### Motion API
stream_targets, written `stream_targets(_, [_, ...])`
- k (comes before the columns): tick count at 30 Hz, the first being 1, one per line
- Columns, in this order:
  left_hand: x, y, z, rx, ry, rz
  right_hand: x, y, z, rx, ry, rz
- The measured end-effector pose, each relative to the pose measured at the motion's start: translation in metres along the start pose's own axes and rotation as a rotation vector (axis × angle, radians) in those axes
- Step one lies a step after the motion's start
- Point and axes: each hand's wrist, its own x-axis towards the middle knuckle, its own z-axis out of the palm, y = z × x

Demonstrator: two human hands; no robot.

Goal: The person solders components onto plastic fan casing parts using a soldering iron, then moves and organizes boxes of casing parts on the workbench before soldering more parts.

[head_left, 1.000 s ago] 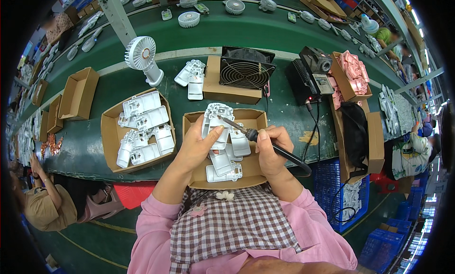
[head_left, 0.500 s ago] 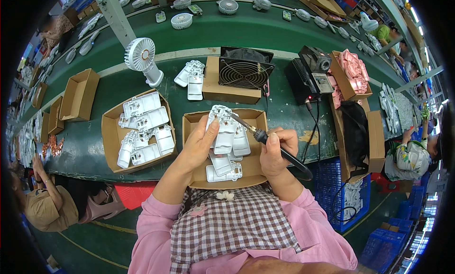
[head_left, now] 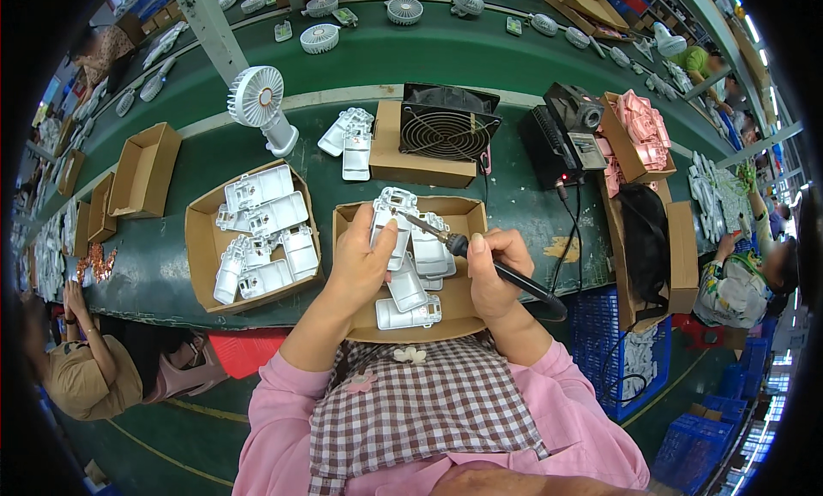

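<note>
Between the thumb and fingers of my left hand [head_left: 358,260] is a white plastic casing [head_left: 391,230], held over a cardboard box [head_left: 465,318]. My right hand [head_left: 500,273] grips a soldering iron [head_left: 506,273] by its black handle. The iron's metal tip points left and meets the upper part of the casing, near small parts there; whether it touches cannot be made out. Below my hands, several more white casings [head_left: 410,314] lie in the box. Another cardboard box [head_left: 195,239] on the left holds several white casings [head_left: 262,187] with small parts in them.
A black fan [head_left: 450,123] sits on a cardboard box behind my hands. Right of it stands a black soldering station [head_left: 549,144] with a cable. A white handheld fan [head_left: 261,106] stands upright at back left. Pink parts [head_left: 643,132] fill a box. Beyond runs a green conveyor [head_left: 369,63].
The casing in my left hand has shifted slightly left, and the soldering iron has moved left and a little down with it. Fan parts on the conveyor have slid slightly left.
</note>
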Motion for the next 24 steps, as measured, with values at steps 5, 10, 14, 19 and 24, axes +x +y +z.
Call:
stream_targets(5, [0.0003, 0.0013, 0.0002, 0.000, 0.011, 0.002, 0.0015, 0.0009, 0.0008, -0.023, -0.017, -0.011])
stream_targets(10, [0.0004, 0.0016, 0.0011, 0.001, 0.020, 0.004, 0.0028, -0.0007, 0.0006, -0.064, -0.067, -0.040])
stream_targets(14, [0.0005, 0.0014, 0.0009, -0.006, 0.014, 0.008, 0.0032, -0.0005, 0.0012, -0.053, -0.069, -0.033])
stream_targets(19, [0.0015, 0.0005, -0.0008, -0.001, 0.009, -0.001, 0.0037, 0.0001, 0.0014, -0.047, -0.070, -0.023])
stream_targets(24, [0.0000, 0.0040, 0.0004, 0.014, 0.018, -0.001, 0.0031, -0.0007, 0.0011, -0.050, -0.030, 0.005])
